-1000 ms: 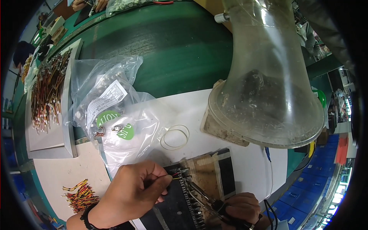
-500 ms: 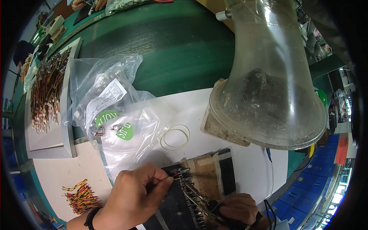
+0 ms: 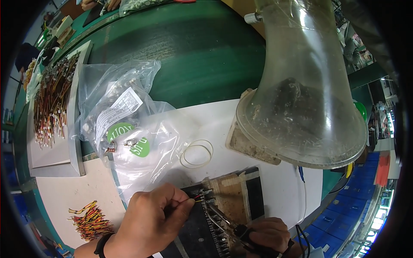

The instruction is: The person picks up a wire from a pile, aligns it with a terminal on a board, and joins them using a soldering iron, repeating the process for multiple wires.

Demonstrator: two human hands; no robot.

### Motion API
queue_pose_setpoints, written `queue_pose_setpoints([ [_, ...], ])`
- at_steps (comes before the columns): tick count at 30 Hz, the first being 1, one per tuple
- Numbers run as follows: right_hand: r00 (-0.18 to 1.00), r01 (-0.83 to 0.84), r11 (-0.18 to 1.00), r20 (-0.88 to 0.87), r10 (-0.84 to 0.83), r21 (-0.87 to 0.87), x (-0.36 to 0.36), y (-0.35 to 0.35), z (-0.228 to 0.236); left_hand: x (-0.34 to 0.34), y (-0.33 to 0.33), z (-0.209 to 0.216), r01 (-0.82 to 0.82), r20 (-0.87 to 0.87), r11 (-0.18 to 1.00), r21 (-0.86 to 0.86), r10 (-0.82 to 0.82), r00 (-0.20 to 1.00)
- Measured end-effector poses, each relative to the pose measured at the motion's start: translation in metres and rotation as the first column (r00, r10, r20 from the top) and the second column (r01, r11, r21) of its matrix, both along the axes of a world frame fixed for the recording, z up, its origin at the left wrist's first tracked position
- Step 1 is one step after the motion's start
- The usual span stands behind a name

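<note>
My left hand is closed in a pinch on a thin wire with red and yellow strands. The wire's end reaches a small metal part at the top of a row of metal parts on a dark fixture board. In my closed right hand is a soldering iron with a second thin metal arm beside its shaft. Its tip points up-left and sits close to the wire's end; whether they touch, I cannot tell. The board has a brown, stained middle strip.
A clear fume hood stands at the right. Bundled short wires lie left. Farther back are a plastic bag of metal parts, a rubber band and a tray of wired parts. Another person's hands show at the top.
The soldering iron's tip has shifted slightly right and down from the wire's end. My left hand and the wire stay in place.
</note>
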State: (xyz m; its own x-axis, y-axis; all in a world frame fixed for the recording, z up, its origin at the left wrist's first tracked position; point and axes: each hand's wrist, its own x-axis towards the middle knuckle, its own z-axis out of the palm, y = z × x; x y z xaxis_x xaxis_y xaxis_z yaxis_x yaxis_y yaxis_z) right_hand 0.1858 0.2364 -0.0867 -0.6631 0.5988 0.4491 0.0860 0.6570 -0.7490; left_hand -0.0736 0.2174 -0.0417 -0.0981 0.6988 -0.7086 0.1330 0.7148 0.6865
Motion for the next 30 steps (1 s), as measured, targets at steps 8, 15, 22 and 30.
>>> queue_pose_setpoints([
  [8,0.992,0.115,0.993,0.044,-0.116,0.024,0.002,-0.005,0.006,-0.003,-0.002,-0.004,0.097,-0.068,0.991,0.092,-0.091,0.994],
  [15,0.965,0.247,0.966,-0.108,-0.239,0.075,0.000,-0.007,-0.008,0.002,0.000,0.002,0.286,-0.275,0.932,0.222,-0.222,0.935],
  [22,0.976,0.172,0.982,-0.150,-0.159,0.081,-0.005,-0.008,-0.013,0.012,-0.031,0.020,0.623,-0.786,0.676,0.393,-0.104,0.609],
  [30,0.959,0.243,0.967,-0.130,-0.251,-0.073,-0.006,-0.020,-0.013,-0.074,-0.172,0.026,0.443,-0.958,0.868,0.224,0.112,0.265],
])
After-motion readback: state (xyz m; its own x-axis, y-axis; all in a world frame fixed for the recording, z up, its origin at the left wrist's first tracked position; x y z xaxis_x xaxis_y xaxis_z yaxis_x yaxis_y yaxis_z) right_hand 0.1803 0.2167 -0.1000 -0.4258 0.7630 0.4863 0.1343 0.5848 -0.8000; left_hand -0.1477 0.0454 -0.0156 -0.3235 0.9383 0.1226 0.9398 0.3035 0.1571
